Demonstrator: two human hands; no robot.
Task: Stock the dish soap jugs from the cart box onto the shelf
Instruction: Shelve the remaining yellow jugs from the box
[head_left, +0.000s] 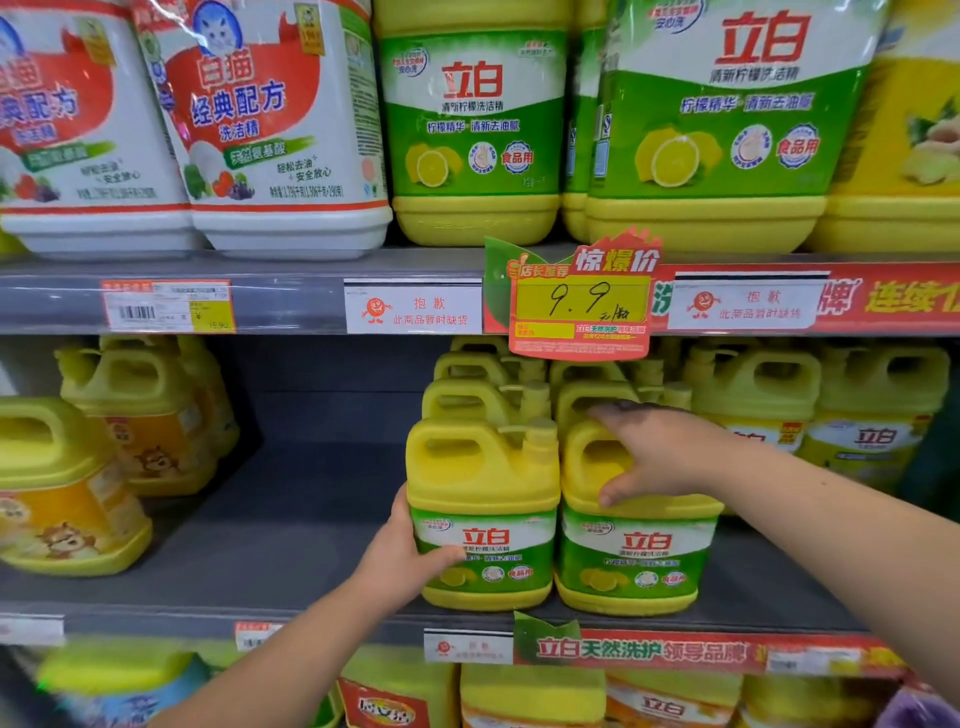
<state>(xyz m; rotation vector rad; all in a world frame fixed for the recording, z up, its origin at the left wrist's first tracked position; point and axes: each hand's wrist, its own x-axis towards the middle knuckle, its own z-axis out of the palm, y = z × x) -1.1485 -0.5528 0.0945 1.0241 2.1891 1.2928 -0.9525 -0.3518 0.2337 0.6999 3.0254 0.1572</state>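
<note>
The left jug and right jug stand touching at the shelf front. The left hand clasps the left jug's side, thumb across its label, fingers hidden behind. The right hand grips the right jug's handle, fingers together on top, thumb below.

Both bare arms are out in front. The left forearm rises from bottom centre, and the left hand grips the side of a yellow plastic jug with a green label, thumb across its front, fingers hidden behind. The right forearm stretches in from the right edge. The right hand straddles the handle of the neighbouring yellow plastic jug, fingers over the top, thumb hooked down the front.
</note>
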